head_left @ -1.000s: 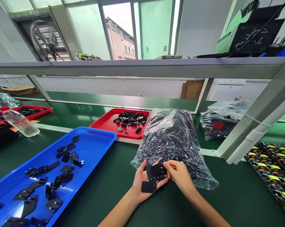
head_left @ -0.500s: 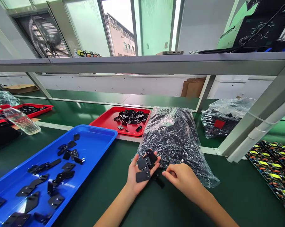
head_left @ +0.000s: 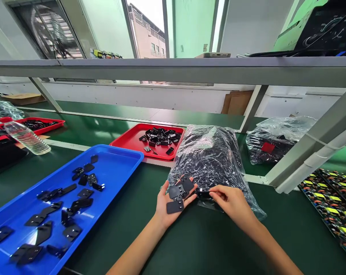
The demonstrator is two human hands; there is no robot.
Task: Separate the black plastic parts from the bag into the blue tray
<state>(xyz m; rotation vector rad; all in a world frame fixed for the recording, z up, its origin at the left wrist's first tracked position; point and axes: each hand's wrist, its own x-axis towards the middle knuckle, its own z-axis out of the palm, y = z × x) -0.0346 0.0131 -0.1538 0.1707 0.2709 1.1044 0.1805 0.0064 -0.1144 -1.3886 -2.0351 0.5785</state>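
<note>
Left hand point(head_left: 162, 206) lies palm-up, probably so black plates point(head_left: 175, 206) don't slide. Right hand point(head_left: 231, 199), at its three o'clock, pinches another piece point(head_left: 204, 193)

the one head-worn camera is looking forward and down from the near side of the green bench point(head_left: 204, 244), viewing the left hand point(head_left: 163, 210) and right hand point(head_left: 233, 200) from close by (the forearms point(head_left: 141, 242) are entering from the near edge), while facing the far windows point(head_left: 192, 26) above the shelf point(head_left: 161, 72).
</note>
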